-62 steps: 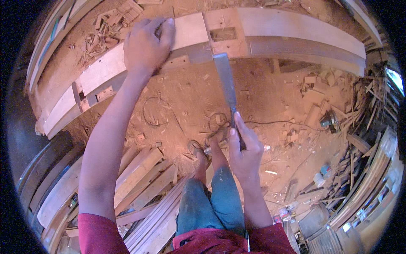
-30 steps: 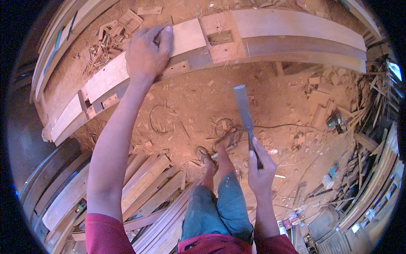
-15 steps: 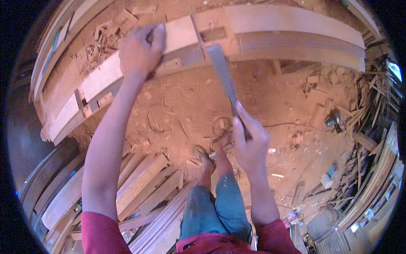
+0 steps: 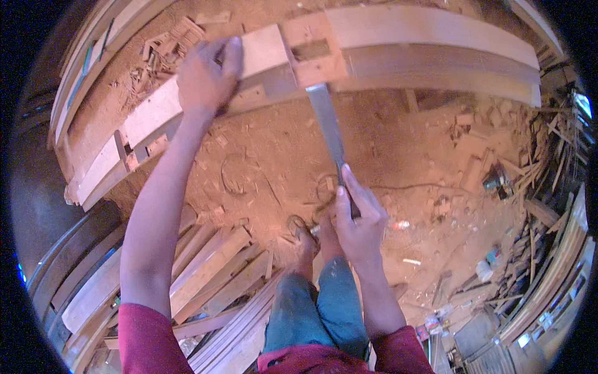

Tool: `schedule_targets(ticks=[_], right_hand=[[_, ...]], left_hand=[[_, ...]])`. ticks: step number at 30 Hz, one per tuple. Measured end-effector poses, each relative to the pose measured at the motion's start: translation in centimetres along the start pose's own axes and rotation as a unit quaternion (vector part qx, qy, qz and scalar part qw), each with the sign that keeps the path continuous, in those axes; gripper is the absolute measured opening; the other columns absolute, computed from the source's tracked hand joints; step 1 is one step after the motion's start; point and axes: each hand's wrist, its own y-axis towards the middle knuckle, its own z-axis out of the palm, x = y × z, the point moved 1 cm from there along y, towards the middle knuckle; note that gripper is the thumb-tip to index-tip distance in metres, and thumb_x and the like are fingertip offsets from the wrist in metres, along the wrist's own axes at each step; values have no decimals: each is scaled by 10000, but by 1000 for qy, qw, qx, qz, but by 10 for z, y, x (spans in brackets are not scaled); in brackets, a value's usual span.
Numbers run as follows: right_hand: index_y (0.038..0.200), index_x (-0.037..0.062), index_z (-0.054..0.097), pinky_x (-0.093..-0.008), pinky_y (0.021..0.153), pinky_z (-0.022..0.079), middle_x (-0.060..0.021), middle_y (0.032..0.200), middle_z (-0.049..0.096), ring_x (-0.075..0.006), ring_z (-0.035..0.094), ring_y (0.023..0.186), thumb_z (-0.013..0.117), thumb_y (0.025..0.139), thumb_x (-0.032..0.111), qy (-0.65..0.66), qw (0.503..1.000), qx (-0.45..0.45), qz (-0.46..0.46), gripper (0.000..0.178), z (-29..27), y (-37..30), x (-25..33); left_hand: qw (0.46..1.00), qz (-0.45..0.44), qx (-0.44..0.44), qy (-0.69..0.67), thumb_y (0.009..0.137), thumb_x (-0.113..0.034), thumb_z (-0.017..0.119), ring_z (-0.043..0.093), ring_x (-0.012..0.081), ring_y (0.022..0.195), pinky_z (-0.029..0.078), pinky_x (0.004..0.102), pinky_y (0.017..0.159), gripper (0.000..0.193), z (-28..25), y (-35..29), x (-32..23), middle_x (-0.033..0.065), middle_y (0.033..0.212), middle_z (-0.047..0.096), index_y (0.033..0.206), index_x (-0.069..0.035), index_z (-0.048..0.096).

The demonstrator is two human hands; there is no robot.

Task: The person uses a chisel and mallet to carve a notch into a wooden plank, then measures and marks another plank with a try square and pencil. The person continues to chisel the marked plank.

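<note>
My right hand [image 4: 361, 215] is wrapped round the handle of a broad flat chisel [image 4: 327, 121]. Its blade points away from me, with the tip just at the near edge of a long wooden beam [image 4: 436, 31]. Close to that tip, a rectangular mortise [image 4: 310, 51] is cut in the beam's notched section. My left hand [image 4: 208, 75] is over the beam, left of the mortise, fingers curled in and thumb against them. Whatever those fingers hold, if anything, is hidden.
Wood offcuts [image 4: 168, 47] lie beyond the beam at left. Stacked timber boards [image 4: 215, 268] fill the lower left. A power tool [image 4: 496, 181] sits on the sawdust-covered ground at right, beside heaps of scrap wood [image 4: 542, 212]. A cord [image 4: 417, 187] crosses the ground.
The chisel and my right hand have shifted slightly; the blade tip has dropped from the beam's side to just below its near edge. My left hand has hardly moved.
</note>
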Motion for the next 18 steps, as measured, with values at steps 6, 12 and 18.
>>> schedule_targets(ticks=[6, 12, 18], right_hand=[[1261, -2, 682, -352, 662, 534, -174, 931, 723, -233, 681, 754, 676, 904, 22, 2, 998, -27, -54, 358, -30, -11, 11], [1245, 38, 702, -365, 663, 539, -188, 889, 717, -260, 690, 737, 676, 910, 51, 4, 994, -22, -103, 337, 9, 48, 2], [1272, 55, 691, -375, 662, 530, -178, 863, 698, -269, 666, 704, 673, 917, 67, 4, 999, -4, -47, 355, 2, 15, 4]], left_hand=[[999, -27, 11, -12, 952, -438, 582, 663, 353, 960, 523, 455, 862, 398, -3, -7, -4, 157, 998, 705, 1058, -102, 768], [1000, -23, 7, -3, 948, -433, 585, 669, 360, 940, 527, 455, 857, 393, -5, -8, -9, 163, 986, 708, 1047, -99, 768], [1000, -24, -4, -7, 954, -427, 570, 666, 358, 948, 518, 457, 863, 392, -8, -8, 4, 151, 976, 710, 1030, -97, 767]])
